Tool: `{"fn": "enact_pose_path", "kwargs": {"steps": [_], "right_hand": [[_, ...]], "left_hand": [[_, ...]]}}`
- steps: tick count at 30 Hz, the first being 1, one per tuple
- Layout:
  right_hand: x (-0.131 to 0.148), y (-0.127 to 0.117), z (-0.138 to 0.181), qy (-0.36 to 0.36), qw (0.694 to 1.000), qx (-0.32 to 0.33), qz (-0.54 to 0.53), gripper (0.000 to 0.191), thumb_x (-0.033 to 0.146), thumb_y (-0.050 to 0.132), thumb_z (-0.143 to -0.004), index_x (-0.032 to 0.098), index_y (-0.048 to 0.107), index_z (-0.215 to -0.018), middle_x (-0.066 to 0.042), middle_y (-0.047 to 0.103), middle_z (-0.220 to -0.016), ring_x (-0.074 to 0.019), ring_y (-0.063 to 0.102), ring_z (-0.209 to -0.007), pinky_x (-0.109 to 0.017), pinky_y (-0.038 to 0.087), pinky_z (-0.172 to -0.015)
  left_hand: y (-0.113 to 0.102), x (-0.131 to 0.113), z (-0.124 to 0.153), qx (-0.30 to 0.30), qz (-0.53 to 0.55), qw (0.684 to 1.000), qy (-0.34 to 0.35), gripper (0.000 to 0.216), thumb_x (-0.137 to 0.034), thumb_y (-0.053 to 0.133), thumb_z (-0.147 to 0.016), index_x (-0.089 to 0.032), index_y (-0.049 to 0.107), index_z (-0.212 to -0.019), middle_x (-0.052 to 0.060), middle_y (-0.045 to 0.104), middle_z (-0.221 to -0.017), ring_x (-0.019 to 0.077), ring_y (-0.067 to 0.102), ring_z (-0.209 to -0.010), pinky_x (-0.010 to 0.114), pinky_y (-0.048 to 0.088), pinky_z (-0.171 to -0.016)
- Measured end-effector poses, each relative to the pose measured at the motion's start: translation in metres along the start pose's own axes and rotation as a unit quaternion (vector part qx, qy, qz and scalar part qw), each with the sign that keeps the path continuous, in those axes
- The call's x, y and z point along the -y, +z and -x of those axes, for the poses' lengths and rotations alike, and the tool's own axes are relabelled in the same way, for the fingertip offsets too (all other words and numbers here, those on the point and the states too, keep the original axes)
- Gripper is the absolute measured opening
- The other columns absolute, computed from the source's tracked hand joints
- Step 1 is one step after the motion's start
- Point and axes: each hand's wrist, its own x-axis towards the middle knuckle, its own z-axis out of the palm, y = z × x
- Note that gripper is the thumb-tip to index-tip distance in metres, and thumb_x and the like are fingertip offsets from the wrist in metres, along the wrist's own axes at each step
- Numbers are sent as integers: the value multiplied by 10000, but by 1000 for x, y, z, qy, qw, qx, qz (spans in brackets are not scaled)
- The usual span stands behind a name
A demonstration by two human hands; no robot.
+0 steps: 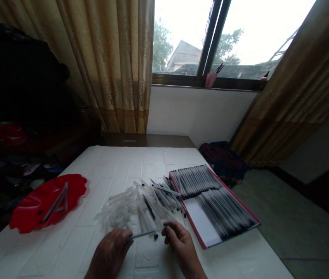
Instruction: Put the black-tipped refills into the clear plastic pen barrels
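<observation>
A slim clear-barrelled pen [145, 233] spans the gap between my two hands, just above the near part of the white table. My left hand [112, 250] is closed around its left end. With thumb and fingertips, my right hand [180, 242] pinches the right end, where something dark shows; whether that is a cap I cannot tell. Beyond my hands lies a loose pile of clear tubes [117, 207], with thin dark pen parts [149, 207] mixed in at its right side. A small black cap [155, 235] rests close to the held pen.
On the right, an open red-edged box [195, 228] holds two rows of dark-tipped pens [225, 213]. At the left, a red scalloped plate [74, 182] carries a few clear tubes [56, 203]. The white brick-patterned table [109, 162] reaches toward a window with curtains.
</observation>
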Motion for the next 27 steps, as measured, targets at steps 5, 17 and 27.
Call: {"fn": "enact_pose_path", "kwargs": {"steps": [5, 17, 27], "right_hand": [[4, 2, 0, -6, 1000, -5, 5, 419, 536, 721, -672, 155, 683, -841, -45, 693, -650, -137, 568, -528, -239, 423, -497], [5, 5, 0, -9, 1000, 7, 19, 379, 532, 720, -674, 158, 678, -718, -23, 660, -579, -126, 548, -481, -239, 429, -489], [-1, 1, 0, -66, 997, 3, 49, 347, 518, 742, -653, 198, 761, -787, -65, 711, -712, -200, 627, -632, -311, 512, -621]], "left_hand": [[-2, 0, -4, 14, -22, 1000, 1, 275, -378, 349, -963, -250, 593, -954, 0, 706, -807, 130, 688, -731, 225, 551, -689], [1, -1, -2, 21, -19, 1000, 10, 268, -356, 353, -966, -244, 596, -962, 5, 706, -800, 128, 684, -710, 227, 551, -668], [3, 4, 3, -3, -23, 1000, 18, 285, -342, 335, -972, -228, 591, -922, -3, 720, -774, 125, 695, -707, 213, 549, -691]]}}
